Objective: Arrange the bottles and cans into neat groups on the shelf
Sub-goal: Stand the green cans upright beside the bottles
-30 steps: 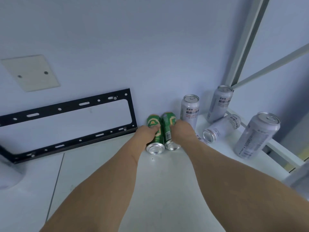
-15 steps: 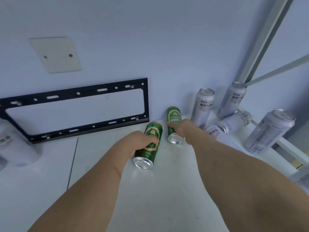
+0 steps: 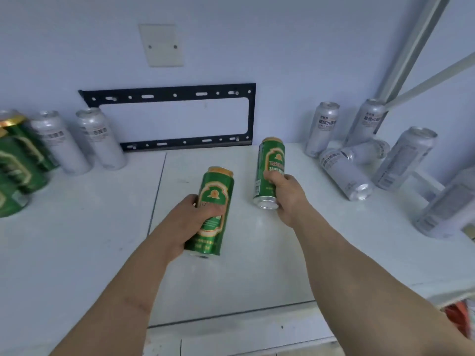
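Observation:
My left hand [image 3: 191, 219] grips a green can [image 3: 214, 201] above the middle of the white shelf [image 3: 77, 240]. My right hand [image 3: 288, 195] grips a second green can [image 3: 270, 160], its base tipped toward me. Two silver cans [image 3: 322, 128] [image 3: 367, 122] stand at the back right wall, and another silver can [image 3: 345, 176] lies on its side in front of them. Further silver cans [image 3: 404, 158] [image 3: 447, 211] stand at the right edge. At the left, two silver cans [image 3: 60, 142] [image 3: 100, 138] stand beside a cluster of green cans [image 3: 18, 160].
A black metal wall bracket [image 3: 167, 95] is fixed to the wall behind the shelf, with a blank cover plate [image 3: 160, 44] above it. A grey frame post [image 3: 408, 55] rises at the right. The shelf's front edge [image 3: 231, 317] runs below my arms.
Both hands have lifted the two green cans from the back wall and pulled them apart toward me. The view has swung left, bringing the left cans into sight.

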